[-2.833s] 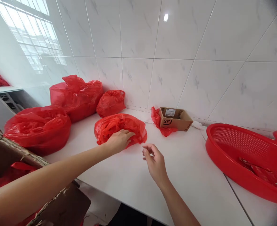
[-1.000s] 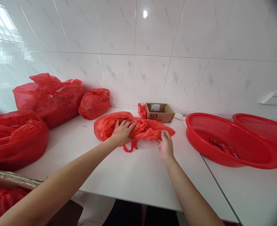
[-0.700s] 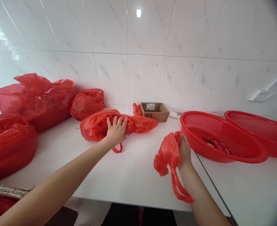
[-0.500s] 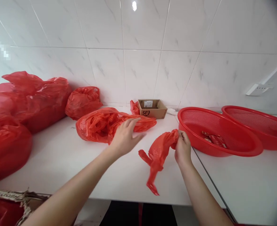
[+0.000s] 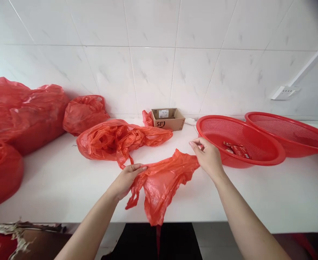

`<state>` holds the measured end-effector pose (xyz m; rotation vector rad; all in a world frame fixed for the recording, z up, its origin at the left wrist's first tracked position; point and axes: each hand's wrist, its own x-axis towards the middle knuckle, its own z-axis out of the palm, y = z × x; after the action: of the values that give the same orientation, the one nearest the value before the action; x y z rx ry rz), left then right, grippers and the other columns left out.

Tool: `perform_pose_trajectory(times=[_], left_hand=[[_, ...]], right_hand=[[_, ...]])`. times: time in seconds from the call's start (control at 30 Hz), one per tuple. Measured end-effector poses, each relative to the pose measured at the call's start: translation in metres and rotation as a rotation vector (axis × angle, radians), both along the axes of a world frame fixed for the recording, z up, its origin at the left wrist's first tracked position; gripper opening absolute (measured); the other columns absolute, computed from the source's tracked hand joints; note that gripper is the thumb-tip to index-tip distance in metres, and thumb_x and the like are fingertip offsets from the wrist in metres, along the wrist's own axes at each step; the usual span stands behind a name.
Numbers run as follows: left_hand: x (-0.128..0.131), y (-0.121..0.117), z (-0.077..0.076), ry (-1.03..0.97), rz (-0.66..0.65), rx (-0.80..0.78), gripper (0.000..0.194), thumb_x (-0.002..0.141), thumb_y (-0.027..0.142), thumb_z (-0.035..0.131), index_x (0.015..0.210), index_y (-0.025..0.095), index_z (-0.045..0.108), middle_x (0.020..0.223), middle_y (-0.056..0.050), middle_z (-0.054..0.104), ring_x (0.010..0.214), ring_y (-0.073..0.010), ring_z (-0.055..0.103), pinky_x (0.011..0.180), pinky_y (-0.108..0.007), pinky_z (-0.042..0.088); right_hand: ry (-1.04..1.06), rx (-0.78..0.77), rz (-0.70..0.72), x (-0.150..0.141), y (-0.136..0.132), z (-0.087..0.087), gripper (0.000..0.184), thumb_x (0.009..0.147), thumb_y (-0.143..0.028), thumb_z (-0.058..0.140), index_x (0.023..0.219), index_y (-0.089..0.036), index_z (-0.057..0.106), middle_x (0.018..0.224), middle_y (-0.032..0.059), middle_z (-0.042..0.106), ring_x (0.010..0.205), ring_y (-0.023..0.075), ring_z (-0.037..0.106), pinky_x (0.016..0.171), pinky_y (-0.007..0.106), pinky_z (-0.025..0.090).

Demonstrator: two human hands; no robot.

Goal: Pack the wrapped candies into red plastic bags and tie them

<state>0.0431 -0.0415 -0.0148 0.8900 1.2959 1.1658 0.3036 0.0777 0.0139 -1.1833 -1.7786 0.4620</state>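
Observation:
A thin red plastic bag (image 5: 164,177) is stretched out above the white table between my two hands, its lower part hanging crumpled towards the front edge. My left hand (image 5: 126,179) pinches its left end between thumb and fingers. At the bag's right end, my right hand (image 5: 209,157) is closed, thumb and forefinger together, with a bit of red showing between the fingers. Just behind my left hand lies a loose pile of red plastic bags (image 5: 104,139).
Full red bags (image 5: 36,115) stand at the left, with a smaller one (image 5: 85,113) beside them. A cardboard box (image 5: 168,122) is by the wall. A red basket (image 5: 245,144) holding small red packets stands right, near another basket (image 5: 291,133). A torn carton (image 5: 31,242) is lower left.
My left hand has come down from the pile and taken hold of the bag. The bag, which hung bunched from my right hand, is now spread between both hands. The view has shifted right.

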Motion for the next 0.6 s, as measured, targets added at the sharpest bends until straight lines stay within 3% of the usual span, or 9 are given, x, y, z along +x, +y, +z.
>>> perform_pose_trajectory(times=[0.07,0.13,0.23,0.3,0.37,0.43,0.6], left_hand=[[0.005,-0.004,-0.007,-0.129,0.08,-0.008,0.027,0.074,0.041,0.075,0.076,0.016,0.067,0.069,-0.003,0.067,0.061,-0.0129,0.061,0.063,-0.023,0.05],[0.015,-0.006,-0.012,-0.222,0.154,-0.003,0.028,0.076,0.042,0.074,0.074,0.016,0.064,0.065,-0.001,0.065,0.057,-0.0112,0.059,0.06,-0.022,0.05],[0.03,-0.008,-0.017,-0.332,0.238,-0.011,0.026,0.078,0.041,0.071,0.074,0.017,0.064,0.063,0.0,0.064,0.054,-0.0116,0.058,0.055,-0.023,0.05],[0.037,-0.009,-0.017,-0.386,0.268,-0.029,0.024,0.082,0.04,0.068,0.077,0.016,0.065,0.065,-0.002,0.065,0.055,-0.0135,0.06,0.054,-0.024,0.051],[0.039,-0.01,-0.017,-0.454,0.319,-0.065,0.024,0.086,0.038,0.064,0.08,0.015,0.066,0.069,-0.004,0.067,0.057,-0.0151,0.062,0.054,-0.026,0.053],[0.035,-0.01,-0.017,-0.506,0.392,-0.089,0.024,0.09,0.036,0.059,0.083,0.014,0.066,0.075,-0.005,0.069,0.061,-0.0154,0.064,0.056,-0.026,0.054],[0.005,-0.014,-0.025,-0.452,0.529,-0.072,0.024,0.095,0.034,0.051,0.085,0.015,0.062,0.076,-0.003,0.065,0.061,-0.0118,0.06,0.054,-0.023,0.052]], right_hand=[[0.021,0.144,-0.044,-0.011,-0.019,0.007,0.019,0.088,-0.042,0.057,0.089,-0.023,0.062,0.091,0.0046,0.064,0.065,0.0155,0.05,0.062,0.029,0.04],[0.039,0.186,0.055,-0.028,-0.046,0.008,0.016,0.091,-0.039,0.055,0.091,-0.024,0.059,0.092,0.005,0.064,0.071,0.0169,0.053,0.065,0.03,0.043],[-0.035,0.072,0.275,-0.056,-0.084,-0.008,0.018,0.085,-0.039,0.063,0.095,-0.025,0.058,0.094,0.0056,0.064,0.085,0.0211,0.06,0.076,0.035,0.049],[-0.088,-0.054,0.354,-0.068,-0.097,-0.026,0.035,0.076,-0.036,0.072,0.106,-0.025,0.057,0.106,0.0076,0.064,0.094,0.0253,0.062,0.08,0.039,0.051],[-0.076,-0.186,0.391,-0.07,-0.097,-0.042,0.039,0.076,-0.027,0.068,0.113,-0.027,0.057,0.11,0.0066,0.066,0.094,0.0253,0.064,0.079,0.039,0.053],[-0.023,-0.287,0.422,-0.059,-0.089,-0.051,0.028,0.082,-0.02,0.056,0.108,-0.028,0.061,0.103,0.0031,0.07,0.089,0.0219,0.067,0.077,0.036,0.053],[0.089,-0.294,0.251,0.0,-0.055,-0.042,0.019,0.081,-0.018,0.051,0.087,-0.024,0.068,0.087,0.0015,0.072,0.077,0.0189,0.067,0.069,0.03,0.05]])
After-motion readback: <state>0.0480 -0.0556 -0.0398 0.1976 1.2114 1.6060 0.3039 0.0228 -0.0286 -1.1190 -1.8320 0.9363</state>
